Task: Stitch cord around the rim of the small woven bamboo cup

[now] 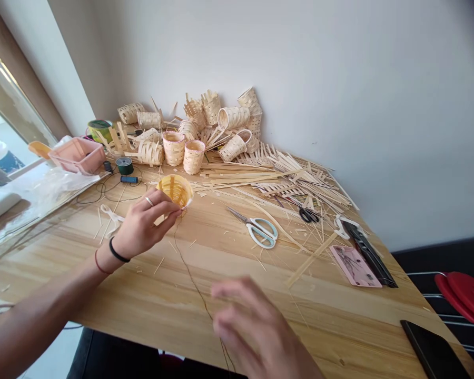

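My left hand [150, 216] is closed on the rim of a small woven bamboo basket [177, 189], whose open mouth faces up and toward me. A thin dark thread [187, 268] hangs from the rim near my left fingertips and runs down across the table to its front edge. My right hand [256, 326], blurred by motion, is over the front of the table with its fingers apart. Its fingertips are close beside the thread; whether they touch it I cannot tell. Scissors [258, 229] with pale blue handles lie beyond it, blades slightly apart.
Several woven baskets [174, 148] and bamboo strips [237, 173] are heaped against the wall. At the left stand a pink bin [78, 156] and thread spools [124, 165]. A pink tray [355, 266], a black-handled cutter [369, 252] and a phone [434, 350] lie at the right.
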Tool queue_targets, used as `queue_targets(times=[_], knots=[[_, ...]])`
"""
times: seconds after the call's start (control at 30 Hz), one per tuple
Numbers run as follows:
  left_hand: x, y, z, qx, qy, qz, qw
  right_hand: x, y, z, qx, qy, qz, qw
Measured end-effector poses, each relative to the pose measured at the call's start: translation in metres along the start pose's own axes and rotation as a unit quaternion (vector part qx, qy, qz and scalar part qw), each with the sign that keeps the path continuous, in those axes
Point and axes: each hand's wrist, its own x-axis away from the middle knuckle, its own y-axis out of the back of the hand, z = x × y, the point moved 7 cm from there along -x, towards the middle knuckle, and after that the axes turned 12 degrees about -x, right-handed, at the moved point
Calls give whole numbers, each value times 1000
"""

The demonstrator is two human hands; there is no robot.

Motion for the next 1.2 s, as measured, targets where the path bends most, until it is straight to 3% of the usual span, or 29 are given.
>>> queue_targets(times=[0.1,0.2,0.27,0.43,0.63,0.8,1.0,1.1,1.2], knots=[[2,-2,-3,5,1,3,1000,-72,9,6,-43,71,-83,993],[4,-3,-1,9,9,7,1000,-120,-7,3,-129,115,-53,984],[5,-4,2,17,17,11,1000,-132,-16,1,-174,138,-50,974],[4,-4,4,23,35,9,999,-120,-17,7,-195,151,-129,960],[2,-3,0,29,25,32,999,-100,0,26,-239,175,-140,945],[1,-6,-3,29,-11,43,999,-88,34,14,-376,170,-176,893],[-3,-12,-12,3,-56,60,997,-70,95,5,-458,247,-284,806],[-11,-16,-16,5,-67,73,995,-60,116,7,-484,253,-305,780],[-21,-20,-18,24,-65,70,995,-55,124,6,-502,231,-302,777]])
